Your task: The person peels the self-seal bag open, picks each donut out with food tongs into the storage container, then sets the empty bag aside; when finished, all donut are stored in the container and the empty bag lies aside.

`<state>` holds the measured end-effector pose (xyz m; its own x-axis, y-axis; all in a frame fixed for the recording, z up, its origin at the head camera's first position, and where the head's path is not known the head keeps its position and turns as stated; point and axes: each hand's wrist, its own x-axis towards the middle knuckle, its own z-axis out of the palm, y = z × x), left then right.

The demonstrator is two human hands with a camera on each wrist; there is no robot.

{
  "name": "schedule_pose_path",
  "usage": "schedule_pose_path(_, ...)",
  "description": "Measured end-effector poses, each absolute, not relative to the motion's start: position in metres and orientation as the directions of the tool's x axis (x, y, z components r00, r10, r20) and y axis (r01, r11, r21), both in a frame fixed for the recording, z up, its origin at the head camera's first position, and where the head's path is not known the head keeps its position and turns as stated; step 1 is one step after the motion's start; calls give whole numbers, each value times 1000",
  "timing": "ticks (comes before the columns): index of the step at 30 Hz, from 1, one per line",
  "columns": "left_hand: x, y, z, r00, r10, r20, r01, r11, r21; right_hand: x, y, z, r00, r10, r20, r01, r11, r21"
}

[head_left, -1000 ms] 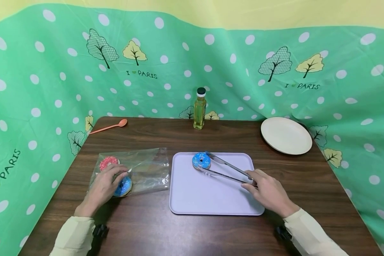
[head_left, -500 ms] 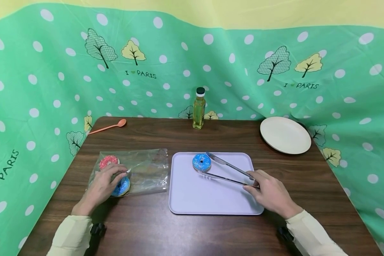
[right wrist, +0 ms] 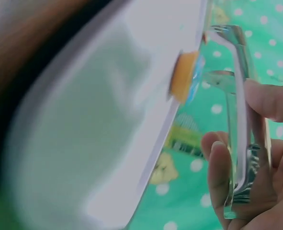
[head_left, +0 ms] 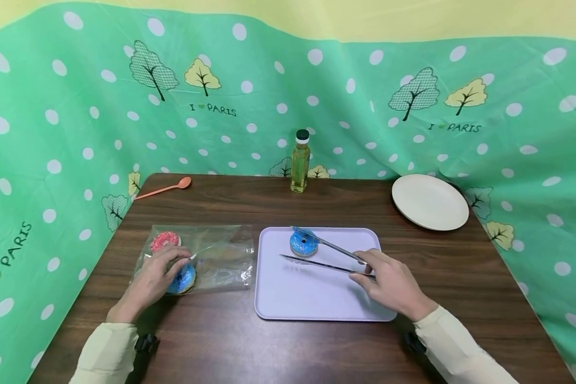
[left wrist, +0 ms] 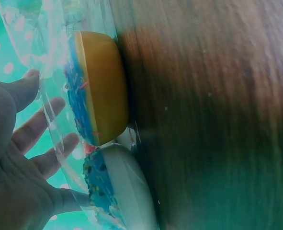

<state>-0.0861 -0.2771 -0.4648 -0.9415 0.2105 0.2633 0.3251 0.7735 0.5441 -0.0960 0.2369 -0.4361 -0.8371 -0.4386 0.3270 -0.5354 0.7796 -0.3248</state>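
My right hand [head_left: 391,282] grips metal tongs [head_left: 333,246] over the lilac tray [head_left: 324,298]. One tong arm crosses above the blue-iced donut [head_left: 304,246] on the tray; the other is in front of it. In the right wrist view, the tong tips are apart and off the donut [right wrist: 183,79]. My left hand [head_left: 151,277] lies over a clear plastic bag [head_left: 221,258], fingers loosely bent. Inside the bag are a pink donut [head_left: 165,241] and a blue donut [head_left: 182,278]. The left wrist view shows its fingers spread at the film, beside a blue-iced donut [left wrist: 103,88].
At the back of the wooden table [head_left: 240,346] stands a bottle of yellow liquid [head_left: 300,162]. An orange spoon [head_left: 165,189] lies back left, and a white plate [head_left: 429,202] sits back right. A green dotted cloth [head_left: 249,69] hangs behind.
The tongs have come away from around the tray's blue donut, rising and shifting left, so one arm now passes over it. My left hand has barely moved on the bag.
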Motion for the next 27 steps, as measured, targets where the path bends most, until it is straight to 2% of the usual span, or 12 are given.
schedule_pose_path(5,-84,-279,-464,-933,216,290,344,773,533,-102,200,-431,-828,-499,256,-560,762,-326)
schedule_pose_path(10,-83,-277,-465,-928,222,298,354,773,527,-105,167,-426,-796,-553,245,-605,732,-313)
schedule_pose_path(16,-83,-276,-462,-935,209,288,338,773,537,-110,140,-423,-758,-610,232,-652,708,-271)
schedule_pose_path(27,-82,-276,-461,-940,205,271,326,767,552,-123,100,-427,-696,-695,182,-715,646,-267)
